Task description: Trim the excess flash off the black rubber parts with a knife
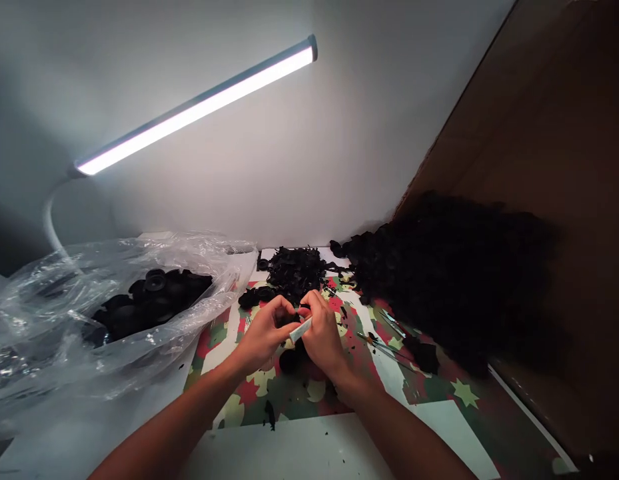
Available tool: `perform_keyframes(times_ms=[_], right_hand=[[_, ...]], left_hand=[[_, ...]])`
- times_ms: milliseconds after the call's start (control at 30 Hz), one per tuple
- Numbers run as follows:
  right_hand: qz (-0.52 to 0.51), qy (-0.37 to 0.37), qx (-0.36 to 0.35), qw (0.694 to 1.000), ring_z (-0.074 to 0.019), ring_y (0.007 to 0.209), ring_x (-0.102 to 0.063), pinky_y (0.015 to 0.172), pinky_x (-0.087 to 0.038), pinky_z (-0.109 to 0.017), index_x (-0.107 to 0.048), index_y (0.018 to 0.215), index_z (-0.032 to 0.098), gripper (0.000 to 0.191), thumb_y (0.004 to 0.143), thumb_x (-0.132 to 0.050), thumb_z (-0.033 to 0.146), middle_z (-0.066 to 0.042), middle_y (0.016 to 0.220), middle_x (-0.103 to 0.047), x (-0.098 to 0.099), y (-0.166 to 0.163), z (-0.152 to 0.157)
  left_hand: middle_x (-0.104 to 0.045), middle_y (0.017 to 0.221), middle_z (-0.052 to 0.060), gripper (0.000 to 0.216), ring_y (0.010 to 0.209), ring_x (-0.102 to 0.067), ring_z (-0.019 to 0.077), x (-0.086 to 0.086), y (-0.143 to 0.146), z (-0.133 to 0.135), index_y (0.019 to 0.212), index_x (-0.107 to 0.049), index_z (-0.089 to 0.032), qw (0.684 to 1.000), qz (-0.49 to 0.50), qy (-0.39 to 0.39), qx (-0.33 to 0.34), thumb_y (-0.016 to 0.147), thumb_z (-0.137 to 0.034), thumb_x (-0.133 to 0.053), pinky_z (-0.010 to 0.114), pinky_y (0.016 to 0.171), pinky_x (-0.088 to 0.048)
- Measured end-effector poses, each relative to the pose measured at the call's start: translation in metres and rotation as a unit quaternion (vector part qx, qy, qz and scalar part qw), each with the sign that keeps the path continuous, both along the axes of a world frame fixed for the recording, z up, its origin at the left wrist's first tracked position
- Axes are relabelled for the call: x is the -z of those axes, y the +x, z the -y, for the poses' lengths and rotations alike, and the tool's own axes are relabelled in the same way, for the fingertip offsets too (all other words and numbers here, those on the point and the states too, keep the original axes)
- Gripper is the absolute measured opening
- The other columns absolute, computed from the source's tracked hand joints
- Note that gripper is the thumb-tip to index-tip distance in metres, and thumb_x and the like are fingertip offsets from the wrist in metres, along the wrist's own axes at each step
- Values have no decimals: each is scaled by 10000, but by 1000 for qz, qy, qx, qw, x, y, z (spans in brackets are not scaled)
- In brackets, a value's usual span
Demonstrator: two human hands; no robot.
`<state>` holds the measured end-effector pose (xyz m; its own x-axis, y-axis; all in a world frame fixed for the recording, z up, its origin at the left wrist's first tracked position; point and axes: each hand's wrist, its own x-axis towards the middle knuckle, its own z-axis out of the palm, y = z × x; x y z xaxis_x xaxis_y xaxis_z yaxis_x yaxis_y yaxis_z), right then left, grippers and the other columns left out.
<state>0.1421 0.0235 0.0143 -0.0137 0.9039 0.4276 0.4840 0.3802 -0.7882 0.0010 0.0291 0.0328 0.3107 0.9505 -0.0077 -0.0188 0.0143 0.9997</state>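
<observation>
My left hand [263, 328] and my right hand [323, 337] come together over a patterned sheet [246, 393], their fingertips nearly touching. A slim pale handle [300, 331] sticks out of my right hand's closed fingers; the working end of this tool is hidden. The left fingers are bent around a small black piece [290, 320], mostly covered by the hand. Just below the hands lies a rounded black part [290, 361]. Beyond them is a heap of thin black scraps [296, 268].
At the left, a clear plastic bag [214, 250] holds several round black parts [159, 300]. A large black pile [439, 280] leans against a cardboard wall [564, 120] at the right. Thin shiny metal tools [392, 347] lie nearby. A lit bar lamp [199, 110] hangs above.
</observation>
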Motion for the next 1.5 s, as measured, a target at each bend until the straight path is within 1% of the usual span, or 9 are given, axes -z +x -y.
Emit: perform_keyframes(times_ms=[133, 267, 400, 500, 700, 900, 1100, 1233, 1500], right_hand=[[32, -8, -16, 999, -194, 757, -515, 637, -442, -268, -416, 744, 240, 255, 619, -466, 24, -17, 819, -526, -2, 9, -7], [47, -11, 41, 998, -198, 762, -552, 671, -440, -282, -469, 779, 229, 223, 661, -447, 41, -26, 818, -560, -4, 43, -29], [76, -50, -6, 996, -187, 674, -568, 629, -404, -273, -540, 706, 220, 154, 734, -489, 78, 0, 691, -606, 3, 67, -40], [95, -83, -48, 991, -179, 644, -598, 609, -401, -261, -642, 724, 219, 179, 699, -555, 65, 14, 672, -661, 12, 66, -36], [97, -88, -25, 991, -208, 814, -621, 738, -445, -301, -665, 706, 215, 126, 707, -630, 94, -33, 850, -674, 18, 65, -34], [40, -88, -11, 995, -207, 791, -599, 717, -441, -305, -678, 775, 220, 124, 855, -597, 271, -39, 852, -649, -3, 58, -23], [-96, -207, -166, 959, -170, 692, -579, 652, -431, -268, -632, 792, 204, 316, 916, -591, 492, 4, 724, -653, -22, 34, -1], [-110, -196, -151, 963, -152, 651, -547, 627, -413, -258, -622, 728, 193, 307, 921, -599, 429, 12, 668, -631, -22, 29, 4], [-127, -130, -120, 976, -161, 670, -607, 630, -462, -260, -652, 757, 199, 253, 928, -590, 374, -10, 711, -676, -26, 24, 10]], left_hand=[[-603, 757, -40, 388, 646, -561, 99, -10, -10, 4, 863, -516, -194, 988, 31, -107, 102, 685, -267, -853, 200, 576, -394], [-625, 797, -59, 628, 579, -623, 105, -11, -20, 18, 1013, -501, -246, 924, 40, -251, 287, 556, -180, -927, 200, 534, -436], [-640, 872, -29, 554, 697, -629, 107, -13, -22, 18, 1105, -544, -254, 963, 120, -160, 181, 673, -168, -879, 197, 593, -455], [-690, 925, 41, 612, 830, -641, 162, -15, -20, 10, 1236, -615, -223, 971, 142, -98, 166, 689, -187, -888, 242, 690, -481], [-730, 966, 78, 391, 873, -673, 201, -13, -13, 7, 992, -742, -168, 975, 174, -94, 103, 680, -334, -908, 295, 762, -506], [-741, 1089, 87, 342, 1063, -672, 253, -5, -12, 6, 978, -708, -183, 984, 161, -64, 51, 718, -319, -885, 399, 962, -501], [-749, 1148, 108, 310, 1119, -664, 269, -5, -8, 5, 950, -685, -178, 998, 51, 35, -23, 717, -243, -878, 385, 970, -485], [-751, 1136, 96, 339, 1080, -680, 255, -3, -6, 7, 949, -682, -178, 998, 38, 41, -32, 687, -217, -893, 372, 947, -506], [-768, 1031, 65, 262, 884, -706, 206, 16, -2, 8, 849, -679, -174, 982, 163, 8, -98, 692, -215, -884, 311, 743, -577]])
